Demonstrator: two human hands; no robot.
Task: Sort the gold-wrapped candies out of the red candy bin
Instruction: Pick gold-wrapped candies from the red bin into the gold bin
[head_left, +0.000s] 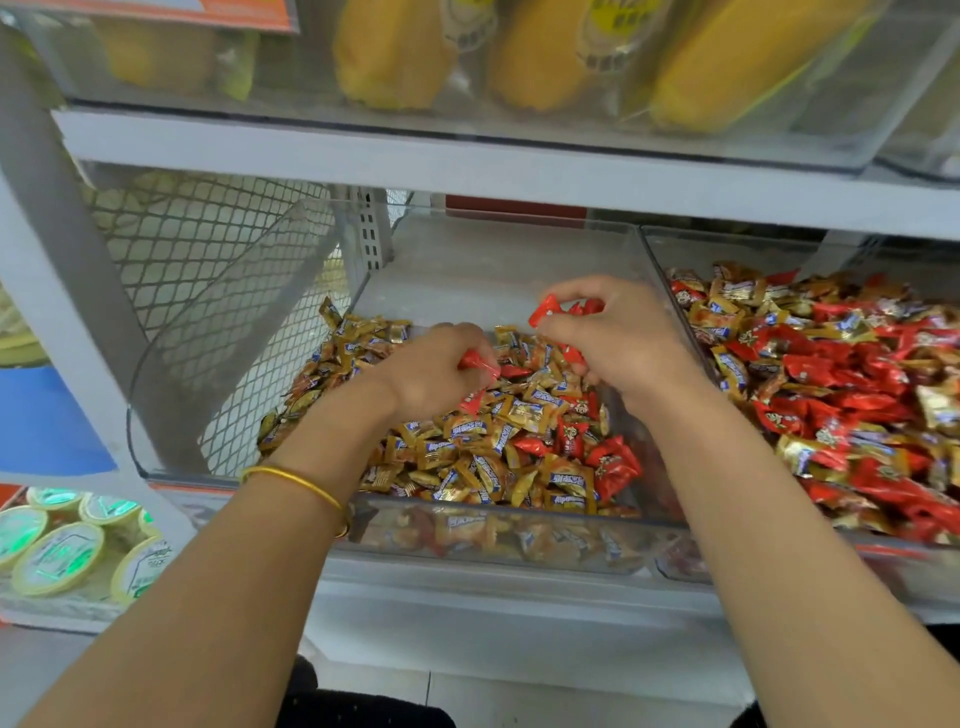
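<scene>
The left hand (436, 375) pinches a red candy (480, 365). The right hand (621, 340) pinches another red candy (544, 310). Both are over the gold candies (467, 460) in the left bin (493, 265). The red bin (753, 249) sits just beside.

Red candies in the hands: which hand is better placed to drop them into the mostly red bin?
Right, probably. The right hand holds red candies just beside the wall of the mostly red bin. The left hand, pinching a red candy too, sits farther away, over the gold candies.
</scene>
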